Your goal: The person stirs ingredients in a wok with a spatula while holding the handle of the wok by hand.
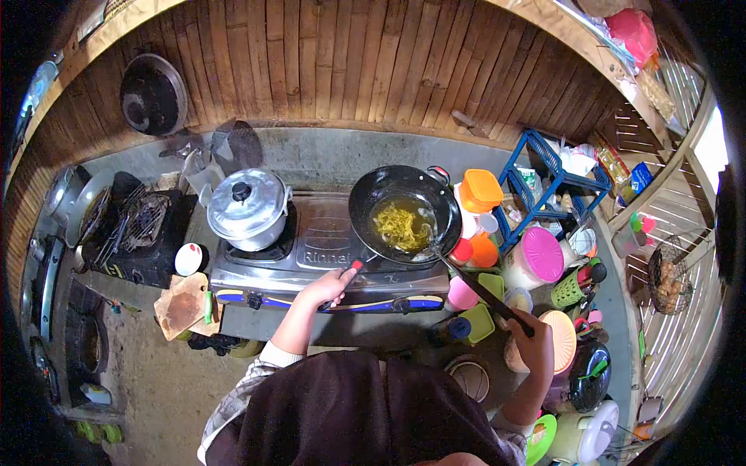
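Far left: grill rack (pixel 148 220) on a blackened hearth at the counter's (pixel 128 287) left end. Next, brown boards (pixel 180 307) at the counter's front edge, just off the stove's (pixel 326 233) front left corner; green-handled knife (pixel 208 307) lying at the boards' right side. Silver lidded pot (pixel 247 210) on the stove's left end, upright, lid on.

Left hand (pixel 330 289) at the middle of the stove's front edge, fingers clamped on the near-left handle of the black wok (pixel 373 186). Wok on the stove's right end, rim near the right edge; second handle, red-tipped, at its far right. Yellow strips (pixel 402 227) clumped in liquid at the wok's bottom.

Dark long-handled spatula (pixel 486 295) runs from the wok's near-right rim, past the stove's front right corner, to the right hand (pixel 532 338), closed around the handle. Spatula touching the strips? Can't tell.

Right of the stove: orange tub (pixel 480 190), then pink-lidded tub (pixel 542 255), blue rack (pixel 553 169) behind. Far right: wire basket (pixel 670 260) holding brown round items.
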A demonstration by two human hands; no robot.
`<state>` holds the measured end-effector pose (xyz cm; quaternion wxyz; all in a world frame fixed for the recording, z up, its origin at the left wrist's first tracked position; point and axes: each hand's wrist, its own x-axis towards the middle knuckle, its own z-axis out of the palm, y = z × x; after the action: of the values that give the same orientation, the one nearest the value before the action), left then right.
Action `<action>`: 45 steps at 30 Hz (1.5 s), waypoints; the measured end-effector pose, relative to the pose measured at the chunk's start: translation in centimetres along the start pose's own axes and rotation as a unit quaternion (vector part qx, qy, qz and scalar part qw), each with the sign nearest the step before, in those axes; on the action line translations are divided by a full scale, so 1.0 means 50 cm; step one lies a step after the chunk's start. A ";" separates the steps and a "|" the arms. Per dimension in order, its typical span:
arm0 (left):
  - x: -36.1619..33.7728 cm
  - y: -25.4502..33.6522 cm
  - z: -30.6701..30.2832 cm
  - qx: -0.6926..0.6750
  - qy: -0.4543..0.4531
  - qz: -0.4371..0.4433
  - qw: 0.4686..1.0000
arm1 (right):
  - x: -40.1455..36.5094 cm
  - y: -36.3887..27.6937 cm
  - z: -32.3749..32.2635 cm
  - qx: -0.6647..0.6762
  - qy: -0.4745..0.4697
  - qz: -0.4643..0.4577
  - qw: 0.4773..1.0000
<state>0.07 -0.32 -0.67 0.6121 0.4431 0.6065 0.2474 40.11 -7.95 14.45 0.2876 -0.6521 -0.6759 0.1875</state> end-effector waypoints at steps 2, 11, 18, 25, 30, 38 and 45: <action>0.007 -0.008 0.003 -0.004 0.010 0.000 1.000 | -0.002 -0.006 -0.002 0.010 -0.004 0.011 1.000; -0.013 0.014 0.006 0.012 0.020 -0.007 1.000 | -0.012 -0.012 -0.002 0.000 0.001 0.009 1.000; -0.012 0.015 0.006 0.006 0.012 -0.003 1.000 | -0.013 0.002 0.008 -0.011 0.025 -0.048 0.998; -0.008 0.011 0.004 -0.004 0.006 0.002 1.000 | -0.014 -0.001 0.014 -0.004 0.001 -0.009 1.000; -0.004 0.009 0.003 0.004 0.008 0.000 1.000 | -0.012 -0.033 0.012 0.005 -0.016 0.001 1.000; -0.005 0.009 0.006 0.015 0.019 0.003 1.000 | -0.007 -0.042 0.032 0.019 -0.026 0.036 0.999; -0.006 0.009 0.004 -0.008 0.004 -0.002 1.000 | 0.003 -0.045 0.063 0.042 -0.027 0.023 0.998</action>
<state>0.32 -0.41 -0.16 0.6137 0.4355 0.6080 0.2529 36.36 -7.58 13.47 0.2924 -0.6498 -0.6594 0.2398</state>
